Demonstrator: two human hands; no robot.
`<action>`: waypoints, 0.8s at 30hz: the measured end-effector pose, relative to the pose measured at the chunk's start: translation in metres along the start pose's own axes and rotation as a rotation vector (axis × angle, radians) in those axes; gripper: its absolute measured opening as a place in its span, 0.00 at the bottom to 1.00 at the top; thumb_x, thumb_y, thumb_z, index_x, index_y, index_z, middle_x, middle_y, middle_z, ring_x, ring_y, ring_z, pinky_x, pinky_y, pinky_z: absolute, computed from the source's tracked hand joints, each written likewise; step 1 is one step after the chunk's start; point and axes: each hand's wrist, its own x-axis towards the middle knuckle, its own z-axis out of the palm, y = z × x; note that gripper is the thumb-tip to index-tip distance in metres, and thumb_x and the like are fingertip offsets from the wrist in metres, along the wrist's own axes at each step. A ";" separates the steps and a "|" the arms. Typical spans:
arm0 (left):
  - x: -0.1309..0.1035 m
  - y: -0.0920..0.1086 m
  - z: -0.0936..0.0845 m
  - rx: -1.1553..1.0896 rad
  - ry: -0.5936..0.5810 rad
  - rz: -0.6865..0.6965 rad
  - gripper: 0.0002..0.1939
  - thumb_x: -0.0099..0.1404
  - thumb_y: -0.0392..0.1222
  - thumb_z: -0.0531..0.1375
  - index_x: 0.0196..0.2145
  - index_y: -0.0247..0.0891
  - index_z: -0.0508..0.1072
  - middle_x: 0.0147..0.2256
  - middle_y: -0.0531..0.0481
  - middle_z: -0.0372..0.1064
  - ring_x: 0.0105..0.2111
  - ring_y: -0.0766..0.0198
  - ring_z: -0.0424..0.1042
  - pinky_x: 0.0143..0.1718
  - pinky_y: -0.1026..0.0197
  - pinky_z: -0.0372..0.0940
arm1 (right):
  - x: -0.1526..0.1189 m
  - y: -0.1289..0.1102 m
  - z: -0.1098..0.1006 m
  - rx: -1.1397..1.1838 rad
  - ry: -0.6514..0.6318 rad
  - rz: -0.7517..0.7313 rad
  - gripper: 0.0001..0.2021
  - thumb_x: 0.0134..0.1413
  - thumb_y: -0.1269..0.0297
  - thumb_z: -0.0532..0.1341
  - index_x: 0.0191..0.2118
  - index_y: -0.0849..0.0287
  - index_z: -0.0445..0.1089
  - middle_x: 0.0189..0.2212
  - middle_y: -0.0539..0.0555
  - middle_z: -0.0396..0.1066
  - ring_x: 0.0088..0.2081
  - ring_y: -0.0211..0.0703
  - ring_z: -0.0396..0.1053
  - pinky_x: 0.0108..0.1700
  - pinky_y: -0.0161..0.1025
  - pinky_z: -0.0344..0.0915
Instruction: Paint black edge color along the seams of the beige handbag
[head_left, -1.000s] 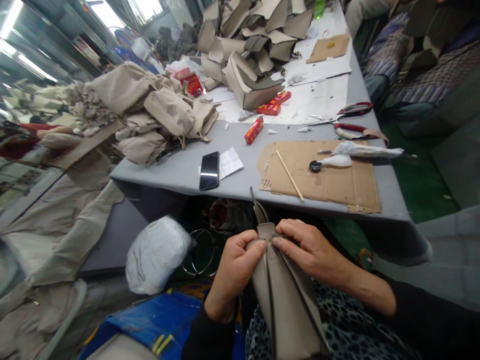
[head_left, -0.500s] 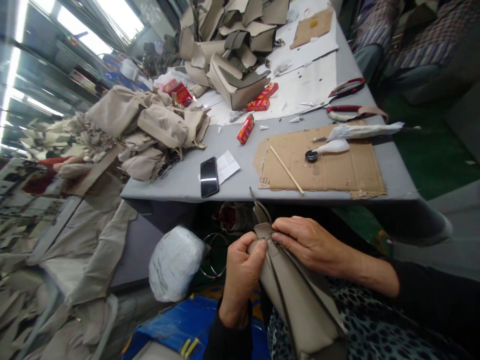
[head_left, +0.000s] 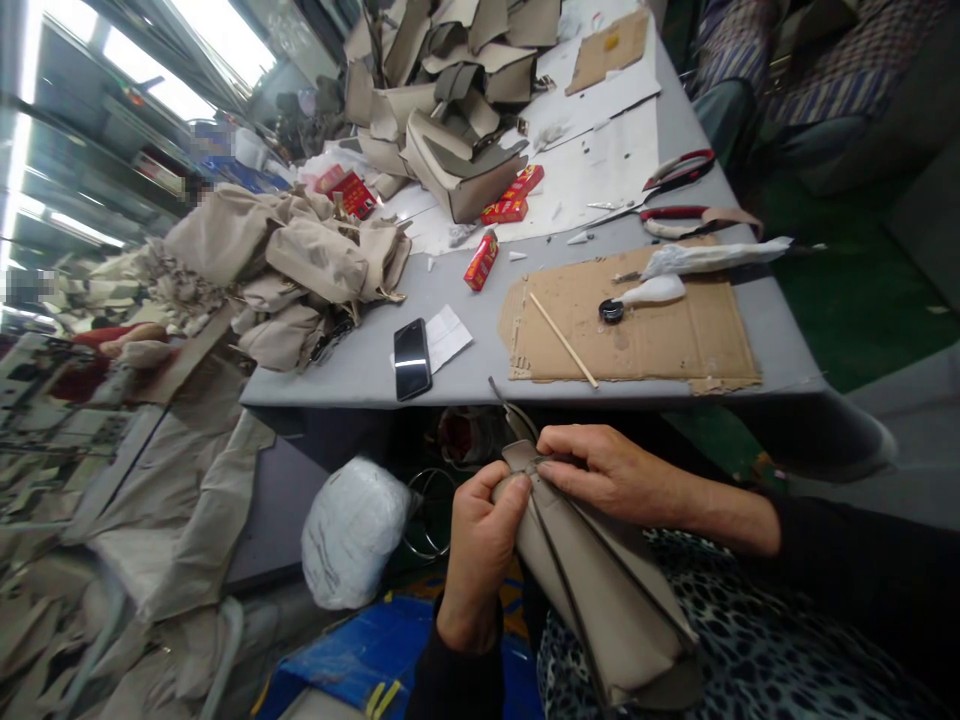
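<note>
The left hand (head_left: pixel 480 535) and right hand (head_left: pixel 611 472) pinch the beige bag (head_left: pixel 596 590); between ten and eleven o'clock from it lies a phone (head_left: pixel 412 358).

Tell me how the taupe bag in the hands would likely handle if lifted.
The taupe bag is probably semi-stiff, since its panels hold fairly flat between dark edges. Lifted as held, it would likely hang wide end down, because the left hand and right hand pinch its narrow end. Its flat sides suggest it wouldn't readily roll.
</note>
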 end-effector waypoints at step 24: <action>-0.006 -0.001 -0.001 -0.007 -0.029 0.027 0.17 0.65 0.53 0.65 0.36 0.34 0.78 0.29 0.51 0.67 0.30 0.64 0.64 0.31 0.65 0.60 | 0.003 0.004 0.007 0.711 0.030 0.411 0.15 0.46 0.58 0.70 0.35 0.59 0.66 0.26 0.46 0.67 0.28 0.36 0.62 0.31 0.33 0.60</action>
